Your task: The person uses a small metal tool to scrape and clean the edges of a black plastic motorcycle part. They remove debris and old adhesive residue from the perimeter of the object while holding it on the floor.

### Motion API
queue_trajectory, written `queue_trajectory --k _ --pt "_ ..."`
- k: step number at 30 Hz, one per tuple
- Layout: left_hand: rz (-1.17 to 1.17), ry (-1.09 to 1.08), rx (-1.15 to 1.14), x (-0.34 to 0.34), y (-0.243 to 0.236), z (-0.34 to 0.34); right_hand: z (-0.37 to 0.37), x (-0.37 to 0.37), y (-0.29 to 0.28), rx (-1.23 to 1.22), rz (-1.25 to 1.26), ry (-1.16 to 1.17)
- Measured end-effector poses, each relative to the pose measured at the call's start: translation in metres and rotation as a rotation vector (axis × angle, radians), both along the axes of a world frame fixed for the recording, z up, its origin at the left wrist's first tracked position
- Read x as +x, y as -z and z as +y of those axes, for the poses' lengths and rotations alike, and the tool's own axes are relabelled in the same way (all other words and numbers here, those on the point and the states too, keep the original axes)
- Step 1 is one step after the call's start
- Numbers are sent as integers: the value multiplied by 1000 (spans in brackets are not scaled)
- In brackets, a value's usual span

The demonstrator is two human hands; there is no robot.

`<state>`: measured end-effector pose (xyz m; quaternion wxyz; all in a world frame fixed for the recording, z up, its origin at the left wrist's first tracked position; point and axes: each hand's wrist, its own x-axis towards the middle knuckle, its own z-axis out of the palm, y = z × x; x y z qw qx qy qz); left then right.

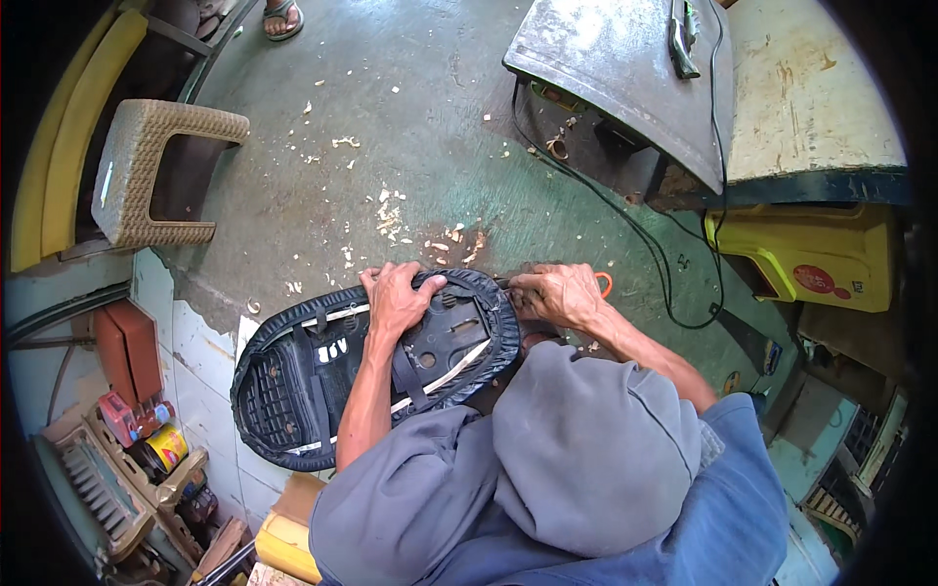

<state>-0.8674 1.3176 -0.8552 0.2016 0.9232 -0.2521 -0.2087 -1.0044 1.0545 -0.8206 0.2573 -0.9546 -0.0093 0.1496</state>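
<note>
My left hand presses flat, fingers curled over the far rim of the upturned motorcycle seat on my lap, while my right hand pinches the black cover at its right end, apparently around an orange-handled tool. I judge steady tension matters most here.

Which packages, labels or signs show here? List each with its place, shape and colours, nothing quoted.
Round can: lower left, in the tray of clutter; yellow label with red.
Small red container: just left of the can; boxy, blue cap.
Yellow plastic bin: right side, under the bench; blocky, with a red oval sticker.
White markings: on the underside of the black seat pan the hands hold.
</note>
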Motion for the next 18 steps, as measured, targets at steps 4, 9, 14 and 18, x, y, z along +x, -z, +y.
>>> queue_trajectory --k 4,9,14,18 --pt "24 13 0 0 -1 1 1 -5 2 4 -30 33" --pt "-22 -2 -13 -2 -3 -3 -1 -8 15 89 14 61" --pt "-39 11 24 -4 -1 -5 9 -8 31 186 59 104" --pt "-31 10 -18 -5 4 -4 15 -9 35 648 343 350"
